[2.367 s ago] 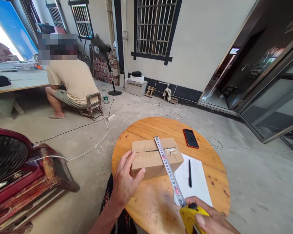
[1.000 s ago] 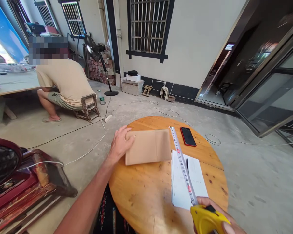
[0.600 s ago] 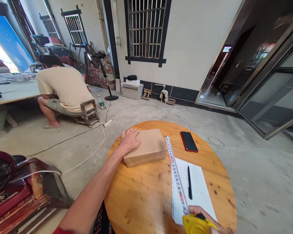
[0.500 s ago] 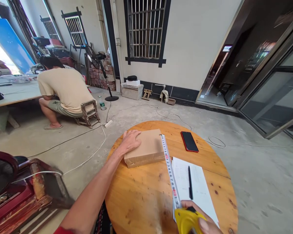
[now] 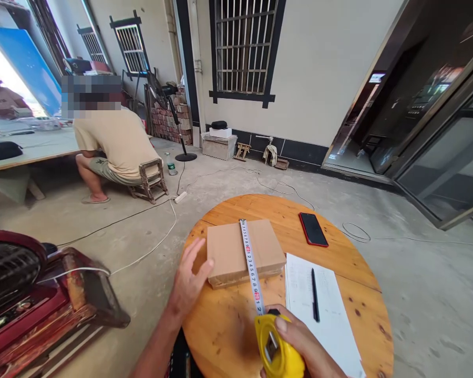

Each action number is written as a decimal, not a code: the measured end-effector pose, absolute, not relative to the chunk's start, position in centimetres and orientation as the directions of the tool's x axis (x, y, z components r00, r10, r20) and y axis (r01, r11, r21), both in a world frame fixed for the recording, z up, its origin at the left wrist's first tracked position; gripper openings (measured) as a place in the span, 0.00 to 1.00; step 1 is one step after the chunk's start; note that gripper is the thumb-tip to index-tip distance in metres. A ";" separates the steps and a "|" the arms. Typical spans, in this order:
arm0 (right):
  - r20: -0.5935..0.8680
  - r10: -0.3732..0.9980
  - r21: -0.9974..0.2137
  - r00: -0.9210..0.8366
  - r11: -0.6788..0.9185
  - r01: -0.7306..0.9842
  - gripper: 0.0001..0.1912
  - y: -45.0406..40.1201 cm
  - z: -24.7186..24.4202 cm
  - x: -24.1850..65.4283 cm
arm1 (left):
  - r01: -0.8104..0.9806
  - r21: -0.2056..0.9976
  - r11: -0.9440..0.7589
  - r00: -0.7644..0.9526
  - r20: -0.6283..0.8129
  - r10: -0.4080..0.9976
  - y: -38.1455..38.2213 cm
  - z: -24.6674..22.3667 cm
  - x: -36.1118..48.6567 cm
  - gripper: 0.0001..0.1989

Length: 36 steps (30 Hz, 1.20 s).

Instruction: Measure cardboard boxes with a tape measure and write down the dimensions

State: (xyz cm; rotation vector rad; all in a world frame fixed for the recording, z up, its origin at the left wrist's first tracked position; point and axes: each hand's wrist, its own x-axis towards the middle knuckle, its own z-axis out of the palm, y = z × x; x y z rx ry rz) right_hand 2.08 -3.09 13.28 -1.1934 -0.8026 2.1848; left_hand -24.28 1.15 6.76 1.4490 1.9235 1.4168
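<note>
A brown cardboard box (image 5: 260, 242) lies flat on the round wooden table (image 5: 224, 325). My right hand (image 5: 299, 336) is wrapped round a yellow tape measure (image 5: 278, 349) near the table's front. Its extended blade (image 5: 250, 262) runs away from me across the top of the box, the tip near the far edge. At the box's left front corner is my left hand (image 5: 191, 275), fingers spread and holding nothing, the thumb close to the box. White paper sheets (image 5: 331, 304) with a black pen (image 5: 315, 295) on them lie right of the tape.
A red-edged phone (image 5: 314, 229) lies at the table's right back. A person in a beige shirt (image 5: 116, 142) sits on a small chair at the left; another person is farther back. A red fan-like machine (image 5: 19, 294) stands at the lower left. Cables (image 5: 157, 241) cross the floor.
The tape has moved left from beside the box to across its top. My left hand has come off the box's top to its left front corner. The box appears turned, and the view has shifted.
</note>
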 end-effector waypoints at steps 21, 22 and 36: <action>-0.612 0.650 -0.728 -0.450 -0.685 0.000 0.30 -3.1 13.5 1.9 | 0.208 0.978 0.003 -0.447 0.092 0.890 -0.3 4.5 -20.6 0.32; -0.609 0.652 -0.729 -0.451 -0.684 -0.004 0.30 -3.1 13.5 1.9 | 0.203 0.979 0.002 -0.443 0.090 0.892 -0.3 4.6 -20.6 0.32; -0.533 0.663 -0.773 -0.526 -0.634 -0.017 0.31 -2.9 12.8 2.5 | 0.246 0.969 0.014 -0.463 0.104 0.880 -0.5 4.5 -20.6 0.31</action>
